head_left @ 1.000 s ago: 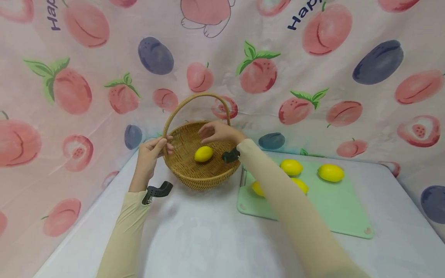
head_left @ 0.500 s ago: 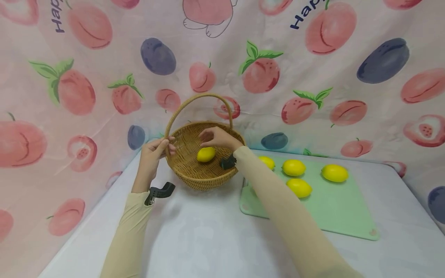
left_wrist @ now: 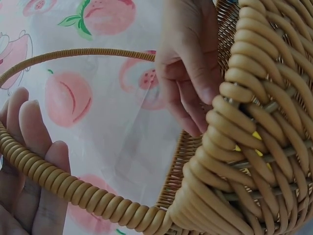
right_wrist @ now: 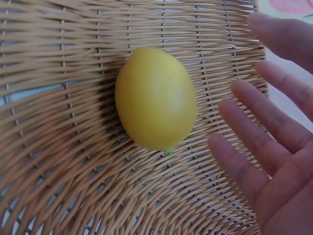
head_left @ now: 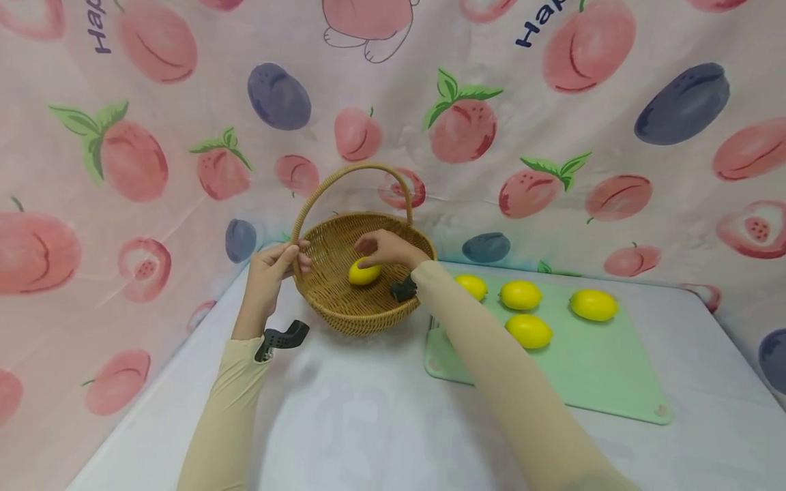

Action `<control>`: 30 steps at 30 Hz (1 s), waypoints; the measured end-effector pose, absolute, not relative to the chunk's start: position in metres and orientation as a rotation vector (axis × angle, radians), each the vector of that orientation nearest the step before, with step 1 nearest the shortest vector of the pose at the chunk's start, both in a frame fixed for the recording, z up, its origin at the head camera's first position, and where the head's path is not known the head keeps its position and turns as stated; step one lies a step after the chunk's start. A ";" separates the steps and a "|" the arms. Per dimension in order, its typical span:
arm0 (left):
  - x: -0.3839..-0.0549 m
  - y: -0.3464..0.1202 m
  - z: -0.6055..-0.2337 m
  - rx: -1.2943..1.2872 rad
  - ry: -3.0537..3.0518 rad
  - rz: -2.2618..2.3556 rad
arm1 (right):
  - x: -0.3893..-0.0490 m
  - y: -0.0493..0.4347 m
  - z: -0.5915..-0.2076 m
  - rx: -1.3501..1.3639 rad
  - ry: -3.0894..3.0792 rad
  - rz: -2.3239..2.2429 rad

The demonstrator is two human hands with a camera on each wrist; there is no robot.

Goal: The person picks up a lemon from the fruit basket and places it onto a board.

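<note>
A wicker basket (head_left: 356, 320) with a tall arched handle (head_left: 350, 170) stands on the table. One lemon (head_left: 364, 273) lies on its inner bottom; in the right wrist view that lemon (right_wrist: 156, 100) rests on the weave, apart from the fingers. My left hand (head_left: 268, 271) holds the handle near its left base, thumb in front and fingers behind; the left wrist view shows these fingers (left_wrist: 36, 127) across the handle. Inside the basket, above the lemon, my right hand (head_left: 387, 247) hovers with spread fingers (right_wrist: 264, 132) and nothing in its grasp.
Right of the basket lies a pale green cutting board (head_left: 602, 382). Several lemons rest on it, among them a lemon (head_left: 592, 305) at the right and another lemon (head_left: 529, 331) nearer the front. My right sleeve (head_left: 491, 368) crosses over the board. A fruit-print cloth (head_left: 393, 88) hangs behind.
My right hand has sunk a little toward the lemon in the basket, its thumb now overlapping the lemon in the head view. The left hand keeps its place on the handle.
</note>
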State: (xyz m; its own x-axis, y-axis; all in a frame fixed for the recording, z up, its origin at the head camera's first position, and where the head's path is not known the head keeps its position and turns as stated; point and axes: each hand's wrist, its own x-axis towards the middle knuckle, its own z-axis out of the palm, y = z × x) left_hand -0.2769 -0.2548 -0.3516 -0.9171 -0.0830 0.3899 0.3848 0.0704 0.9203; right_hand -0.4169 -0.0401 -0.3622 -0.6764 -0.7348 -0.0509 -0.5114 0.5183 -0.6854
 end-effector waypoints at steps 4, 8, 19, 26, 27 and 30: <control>-0.279 -0.255 -0.353 -0.314 -2.011 -1.897 | -0.418 -0.040 -0.364 -1.030 2.442 -0.832; -0.280 -0.254 -0.353 -0.331 -2.004 -1.890 | -0.418 -0.041 -0.365 -1.031 2.470 -0.751; -0.280 -0.253 -0.352 -0.323 -2.018 -1.892 | -0.415 -0.039 -0.366 -0.978 2.438 -0.650; -0.274 -0.249 -0.345 -0.322 -2.028 -1.900 | -0.416 -0.039 -0.368 -0.999 2.451 -0.644; -0.272 -0.247 -0.343 -0.325 -2.029 -1.900 | -0.416 -0.039 -0.368 -1.002 2.450 -0.636; -0.267 -0.244 -0.338 -0.330 -2.031 -1.903 | -0.416 -0.039 -0.369 -1.008 2.449 -0.619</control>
